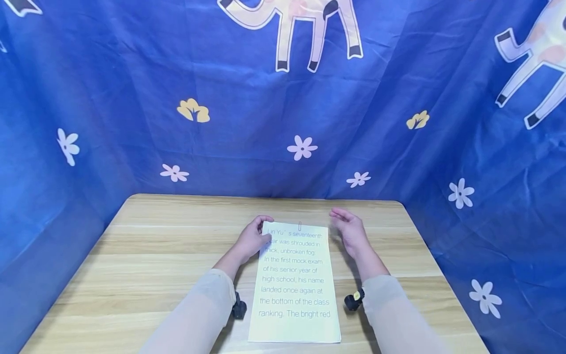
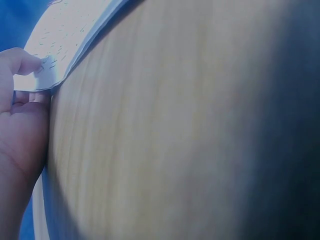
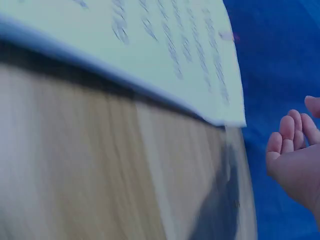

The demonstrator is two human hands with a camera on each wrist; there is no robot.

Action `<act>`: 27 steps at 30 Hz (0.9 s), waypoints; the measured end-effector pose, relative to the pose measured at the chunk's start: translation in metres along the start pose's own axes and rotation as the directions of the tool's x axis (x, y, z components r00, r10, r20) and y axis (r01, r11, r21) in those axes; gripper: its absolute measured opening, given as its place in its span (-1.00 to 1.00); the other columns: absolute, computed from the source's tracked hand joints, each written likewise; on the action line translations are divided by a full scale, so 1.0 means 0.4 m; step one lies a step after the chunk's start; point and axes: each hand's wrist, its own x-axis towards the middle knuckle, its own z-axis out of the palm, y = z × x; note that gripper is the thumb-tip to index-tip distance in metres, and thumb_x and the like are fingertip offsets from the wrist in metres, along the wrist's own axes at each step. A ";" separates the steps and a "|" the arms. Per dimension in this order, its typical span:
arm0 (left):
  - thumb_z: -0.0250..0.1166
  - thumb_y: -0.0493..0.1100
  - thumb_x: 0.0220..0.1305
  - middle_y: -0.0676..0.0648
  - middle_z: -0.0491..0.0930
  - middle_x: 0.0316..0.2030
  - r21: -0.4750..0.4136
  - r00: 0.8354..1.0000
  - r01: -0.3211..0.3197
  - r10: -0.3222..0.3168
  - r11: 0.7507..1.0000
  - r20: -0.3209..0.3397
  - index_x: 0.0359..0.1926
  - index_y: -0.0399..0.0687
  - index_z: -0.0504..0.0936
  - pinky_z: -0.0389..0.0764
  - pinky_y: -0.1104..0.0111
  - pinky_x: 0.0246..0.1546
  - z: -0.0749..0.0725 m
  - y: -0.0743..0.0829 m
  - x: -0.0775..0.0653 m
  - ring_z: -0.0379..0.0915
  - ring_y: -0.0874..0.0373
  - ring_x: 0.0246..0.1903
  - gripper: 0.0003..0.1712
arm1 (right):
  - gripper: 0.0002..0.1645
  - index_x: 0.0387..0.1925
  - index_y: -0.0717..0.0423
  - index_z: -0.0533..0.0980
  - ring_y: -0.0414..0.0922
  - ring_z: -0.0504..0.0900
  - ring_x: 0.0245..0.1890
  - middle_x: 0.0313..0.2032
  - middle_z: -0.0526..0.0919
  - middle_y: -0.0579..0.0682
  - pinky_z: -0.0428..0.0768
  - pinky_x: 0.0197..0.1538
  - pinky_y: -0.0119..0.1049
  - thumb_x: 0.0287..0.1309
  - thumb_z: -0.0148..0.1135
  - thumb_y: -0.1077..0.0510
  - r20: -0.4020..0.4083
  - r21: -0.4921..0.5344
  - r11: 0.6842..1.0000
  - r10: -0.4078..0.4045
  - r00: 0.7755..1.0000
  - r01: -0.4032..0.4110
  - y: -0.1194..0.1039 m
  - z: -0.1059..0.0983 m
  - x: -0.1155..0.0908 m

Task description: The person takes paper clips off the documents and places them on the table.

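Note:
A stack of printed paper sheets [image 1: 294, 275] lies in front of me, with a paper clip [image 1: 299, 226] at the middle of its top edge. My left hand [image 1: 253, 241] pinches the stack's upper left corner. In the left wrist view the thumb [image 2: 29, 62] presses on the printed face while the other fingers are tucked beneath the sheets. Off the upper right corner, my right hand [image 1: 351, 232] is held apart from the paper with nothing in it. Its fingers [image 3: 287, 127] are loosely bent in the right wrist view.
The stack is on a light wood-grain table [image 1: 177, 255] with rounded far corners. A blue curtain [image 1: 247, 98] with flowers and animals printed on it surrounds the back and sides. Each wrist carries a small black camera [image 1: 239, 307].

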 end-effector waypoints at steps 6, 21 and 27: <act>0.28 -0.47 0.31 -0.19 0.61 0.18 -0.027 1.000 0.010 -0.010 1.000 0.007 0.38 0.00 0.52 0.72 0.35 0.10 -0.003 0.005 -0.008 0.65 0.02 0.09 -0.35 | -0.37 0.41 0.16 0.56 0.06 0.67 0.31 0.32 0.69 0.18 0.62 0.47 -0.07 0.33 0.40 0.32 0.135 -0.371 0.910 -0.147 0.980 0.187 0.026 0.107 -0.021; 0.26 -0.50 0.31 -0.26 0.65 0.13 -0.051 1.000 0.018 -0.017 0.999 0.017 0.38 -0.08 0.51 0.72 0.42 -0.03 -0.003 0.001 -0.010 0.67 0.02 0.02 -0.36 | -0.40 0.36 0.06 0.61 0.07 0.66 0.36 0.25 0.74 0.03 0.50 0.58 -0.02 0.31 0.49 0.22 0.231 -0.644 0.701 -0.204 0.951 0.307 0.069 0.170 0.002; 0.26 -0.50 0.30 -0.23 0.65 0.13 -0.041 1.000 0.020 -0.019 0.999 0.023 0.37 -0.05 0.52 0.72 0.39 -0.01 0.001 0.016 -0.008 0.67 0.00 0.02 -0.35 | -0.46 0.29 0.04 0.64 0.06 0.71 0.29 0.13 0.81 0.00 0.52 0.55 0.03 0.30 0.50 0.23 0.216 -0.612 0.733 -0.206 0.954 0.297 0.080 0.157 0.009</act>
